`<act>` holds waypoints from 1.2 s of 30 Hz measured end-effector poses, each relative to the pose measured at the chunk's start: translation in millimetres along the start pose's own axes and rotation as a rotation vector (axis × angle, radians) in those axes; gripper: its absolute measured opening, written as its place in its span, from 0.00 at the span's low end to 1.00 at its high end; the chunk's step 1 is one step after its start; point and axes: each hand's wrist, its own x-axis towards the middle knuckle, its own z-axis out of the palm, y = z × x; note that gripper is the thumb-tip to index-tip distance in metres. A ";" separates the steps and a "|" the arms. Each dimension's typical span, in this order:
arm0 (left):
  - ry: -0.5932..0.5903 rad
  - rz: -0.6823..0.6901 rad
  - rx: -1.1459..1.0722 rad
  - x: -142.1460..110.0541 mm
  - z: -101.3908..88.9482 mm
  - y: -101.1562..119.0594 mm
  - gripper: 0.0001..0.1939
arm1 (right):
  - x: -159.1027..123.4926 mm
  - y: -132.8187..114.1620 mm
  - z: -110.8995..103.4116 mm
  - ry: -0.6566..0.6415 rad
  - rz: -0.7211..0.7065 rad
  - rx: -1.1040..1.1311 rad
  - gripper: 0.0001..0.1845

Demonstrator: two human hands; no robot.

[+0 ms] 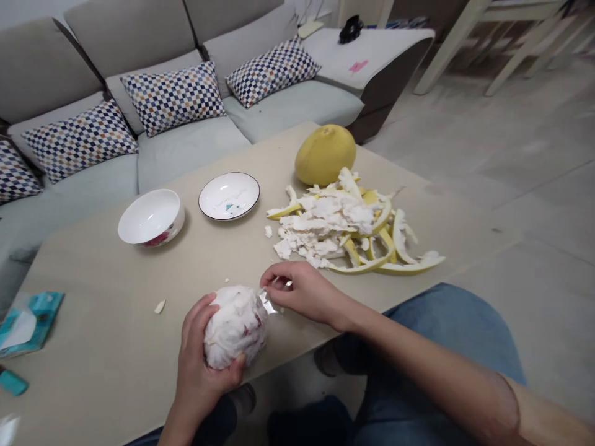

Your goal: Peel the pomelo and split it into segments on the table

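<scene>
A peeled pomelo [236, 325], covered in white pith with reddish flesh showing in spots, is gripped by my left hand [202, 353] near the table's front edge. Fingers wrap its left side and the thumb presses its lower front. Just right of the fruit is my right hand [300, 291], its thumb and fingertips pinched together. A small pale scrap seems to be at those fingertips, too small to make out clearly. Beyond the right hand lies a heap of white pith [330, 217] mixed with yellow rind strips [385, 248]. An unpeeled yellow pomelo [325, 155] stands behind the heap.
On the table [106, 347] are a white bowl [153, 217], a dark-rimmed plate [229, 196], a blue tissue pack [35, 322] and a teal-capped item [12, 382]. Small pith crumbs [160, 306] lie about. A grey sofa [186, 152] with checkered cushions [174, 96] runs along the far side.
</scene>
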 end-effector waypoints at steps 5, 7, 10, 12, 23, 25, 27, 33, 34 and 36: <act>-0.005 -0.008 0.007 -0.5 -0.6 0.3 0.32 | -1.6 -6.7 0.2 -0.074 0.143 0.073 0.12; -0.006 -0.010 0.003 -1.0 -0.7 0.0 0.32 | -1.2 -10.4 -5.7 -0.059 0.139 0.010 0.11; -0.003 -0.016 -0.015 -2.7 0.0 -1.5 0.32 | 1.1 -10.1 -27.6 0.040 0.049 -0.222 0.13; 0.003 -0.019 -0.031 -4.3 1.1 -2.6 0.33 | 2.3 -4.8 -44.8 0.189 -0.077 -0.488 0.13; 0.034 -0.059 -0.099 -3.9 6.9 -2.7 0.40 | 0.0 -52.4 -12.1 -0.164 -0.105 -0.422 0.07; 0.040 -0.056 -0.102 -4.1 7.4 -2.8 0.41 | 6.1 -64.7 -3.7 -0.218 -0.107 -0.489 0.08; 0.047 -0.037 -0.097 -4.4 7.8 -3.2 0.41 | 12.7 -71.4 1.0 -0.280 -0.151 -0.574 0.10; 0.082 0.033 -0.102 -2.4 8.6 -2.8 0.40 | 22.4 -79.9 2.2 -0.449 -0.359 -0.756 0.07; 0.086 0.034 -0.101 -1.9 8.6 -2.4 0.39 | 22.4 -81.8 2.2 -0.474 -0.376 -0.791 0.07; 0.091 0.035 -0.101 -0.8 8.8 -1.7 0.39 | 22.4 -85.2 3.3 -0.508 -0.389 -0.874 0.07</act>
